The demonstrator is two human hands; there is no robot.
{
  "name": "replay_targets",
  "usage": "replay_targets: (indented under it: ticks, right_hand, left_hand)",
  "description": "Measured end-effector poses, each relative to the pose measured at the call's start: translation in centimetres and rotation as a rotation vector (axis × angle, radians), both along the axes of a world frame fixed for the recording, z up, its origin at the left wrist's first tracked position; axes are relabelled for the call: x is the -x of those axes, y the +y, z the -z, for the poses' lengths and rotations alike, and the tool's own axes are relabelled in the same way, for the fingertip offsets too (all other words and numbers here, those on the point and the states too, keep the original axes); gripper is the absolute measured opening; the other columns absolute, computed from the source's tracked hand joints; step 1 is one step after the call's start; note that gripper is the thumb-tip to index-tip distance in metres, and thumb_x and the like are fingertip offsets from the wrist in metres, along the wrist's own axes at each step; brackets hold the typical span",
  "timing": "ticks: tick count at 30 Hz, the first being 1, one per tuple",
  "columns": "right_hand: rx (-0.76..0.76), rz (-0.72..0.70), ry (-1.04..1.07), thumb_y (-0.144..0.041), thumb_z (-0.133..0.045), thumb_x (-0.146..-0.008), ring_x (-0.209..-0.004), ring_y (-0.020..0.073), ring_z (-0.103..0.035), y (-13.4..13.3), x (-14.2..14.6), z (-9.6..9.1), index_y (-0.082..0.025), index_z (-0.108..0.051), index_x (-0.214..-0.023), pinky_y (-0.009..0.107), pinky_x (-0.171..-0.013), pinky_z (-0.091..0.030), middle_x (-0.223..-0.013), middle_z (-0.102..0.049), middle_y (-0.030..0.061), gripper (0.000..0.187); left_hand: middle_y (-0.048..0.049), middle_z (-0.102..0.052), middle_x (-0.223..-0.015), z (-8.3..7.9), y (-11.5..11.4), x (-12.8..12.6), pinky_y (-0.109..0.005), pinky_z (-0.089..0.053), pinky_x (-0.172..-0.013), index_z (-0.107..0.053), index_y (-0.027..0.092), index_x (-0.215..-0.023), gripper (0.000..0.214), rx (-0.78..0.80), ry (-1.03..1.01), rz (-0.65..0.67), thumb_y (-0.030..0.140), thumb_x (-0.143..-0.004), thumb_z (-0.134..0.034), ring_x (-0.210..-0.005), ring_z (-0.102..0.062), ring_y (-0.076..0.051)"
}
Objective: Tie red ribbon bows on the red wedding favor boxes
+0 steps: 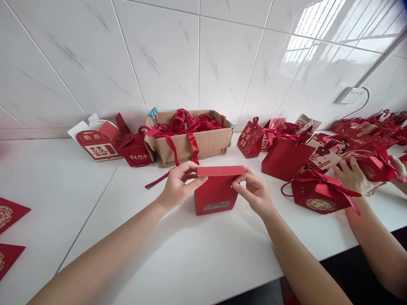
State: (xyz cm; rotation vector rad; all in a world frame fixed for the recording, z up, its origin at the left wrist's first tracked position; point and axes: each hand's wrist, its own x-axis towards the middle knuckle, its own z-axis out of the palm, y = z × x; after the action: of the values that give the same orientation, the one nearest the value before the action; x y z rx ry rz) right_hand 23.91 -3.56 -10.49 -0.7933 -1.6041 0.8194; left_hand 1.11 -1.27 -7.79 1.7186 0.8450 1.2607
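Observation:
A red paper gift box (214,192) stands upright on the white table in front of me, with a clear window slot low on its front. Its top flap, which has a small hole in the middle, is folded toward me. My left hand (182,182) grips the flap's left end between thumb and fingers. At the box's upper right side, my right hand (252,190) is closed on the edge, thumb in front, beside a small gold-coloured spot. The fingers behind the box are partly hidden.
Behind the gift box, a cardboard carton (197,146) holds tangled red ribbons (187,120). Finished-looking red boxes (136,148) stand at left; many more crowd the right, including a ribboned hexagonal box (321,192). Another person's hands (352,176) hold a box there. Red card pieces (12,214) lie far left.

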Motion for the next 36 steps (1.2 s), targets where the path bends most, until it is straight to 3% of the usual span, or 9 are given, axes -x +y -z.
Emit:
replay_targets:
  ticks: [3,7,14,19,24,27,31,33,36]
  right_hand:
    - [-0.009,0.01,0.006,-0.028,-0.061,-0.086,-0.096,0.0196,-0.058,0.0,0.2,0.1,-0.021,-0.062,-0.078,0.038,-0.084,-0.048,-0.104,-0.057,0.0068,0.011]
    - [-0.016,-0.004,0.015,-0.026,-0.06,-0.087,-0.097,0.0194,-0.057,0.0,0.3,0.3,-0.02,-0.062,-0.078,0.037,-0.085,-0.047,-0.104,-0.056,0.0065,0.011]
    - [-0.003,-0.03,0.021,-0.025,-0.059,-0.088,-0.1,0.0204,-0.056,-0.1,0.4,0.2,-0.021,-0.061,-0.078,0.038,-0.089,-0.046,-0.108,-0.055,0.0067,0.011]
    - [0.015,-0.019,0.04,-0.025,-0.059,-0.088,-0.101,0.0205,-0.057,-0.1,0.6,0.3,-0.022,-0.062,-0.078,0.038,-0.089,-0.047,-0.108,-0.055,0.0065,0.01]
    - [0.024,0.009,0.045,-0.026,-0.062,-0.086,-0.117,0.024,-0.055,0.1,0.2,0.3,-0.022,-0.063,-0.078,0.043,-0.099,-0.045,-0.124,-0.056,0.0081,0.01]
    - [-0.042,0.152,0.188,-0.026,-0.064,-0.084,-0.128,0.0258,-0.05,0.3,-0.6,-0.1,-0.02,-0.061,-0.075,0.046,-0.105,-0.04,-0.137,-0.052,0.0073,0.011]
    - [-0.11,0.356,0.511,-0.023,-0.062,-0.085,-0.089,0.019,-0.071,0.0,-1.3,-0.7,-0.02,-0.056,-0.078,0.038,-0.083,-0.056,-0.099,-0.071,0.0046,0.01]
    - [-0.107,0.367,0.538,-0.022,-0.063,-0.085,-0.068,0.0146,-0.07,-0.5,-1.0,-1.0,-0.019,-0.056,-0.078,0.033,-0.07,-0.058,-0.08,-0.071,0.0003,0.01]
    - [-0.1,0.306,0.438,-0.02,-0.062,-0.085,-0.06,0.0133,-0.068,-1.4,0.2,-1.2,-0.02,-0.058,-0.079,0.03,-0.061,-0.058,-0.072,-0.068,-0.0013,0.008]
  left_hand:
    - [-0.0018,-0.064,-0.08,0.2,0.1,0.0,-0.023,-0.051,-0.061,-0.064,0.019,-0.089,0.013,-0.053,0.023,-0.008,0.029,-0.081,-0.067,-0.072,-0.06,-0.013]
    - [-0.0006,-0.06,-0.079,0.5,0.5,0.3,-0.021,-0.049,-0.059,-0.062,0.025,-0.119,0.036,-0.321,0.119,-0.02,0.018,-0.084,-0.061,-0.07,-0.057,-0.011]
    - [-0.0007,-0.06,-0.075,0.5,1.3,0.4,-0.019,-0.046,-0.055,-0.069,0.02,-0.102,0.031,-0.86,0.26,-0.037,0.002,-0.081,-0.056,-0.062,-0.053,-0.008]
    - [-0.0016,-0.062,-0.079,0.5,1.6,0.4,-0.019,-0.049,-0.056,-0.065,0.019,-0.104,0.025,-1.045,0.348,-0.085,0.012,-0.08,-0.066,-0.061,-0.055,-0.008]
    - [-0.001,-0.063,-0.076,0.7,1.0,-0.3,-0.018,-0.048,-0.055,-0.068,0.019,-0.099,0.019,-0.941,0.273,-0.158,0.012,-0.082,-0.065,-0.061,-0.055,-0.008]
    - [0.0007,-0.063,-0.074,1.1,0.4,-1.0,-0.018,-0.048,-0.055,-0.067,0.02,-0.102,0.024,-0.82,0.238,-0.268,0.01,-0.081,-0.064,-0.058,-0.053,-0.007]
    - [0.0023,-0.061,-0.071,1.4,-0.3,-1.6,-0.02,-0.049,-0.057,-0.061,0.019,-0.115,0.035,-0.54,0.203,-0.316,0.019,-0.081,-0.066,-0.061,-0.053,-0.009]
    - [0.002,-0.058,-0.072,1.4,-0.5,-1.7,-0.02,-0.048,-0.059,-0.066,0.018,-0.104,0.023,-0.44,0.208,-0.298,0.02,-0.082,-0.065,-0.062,-0.053,-0.008]
    - [0.0008,-0.057,-0.076,1.3,-0.8,-2.0,-0.021,-0.047,-0.064,-0.069,0.018,-0.092,0.011,-0.349,0.189,-0.258,0.02,-0.084,-0.062,-0.069,-0.054,-0.009]
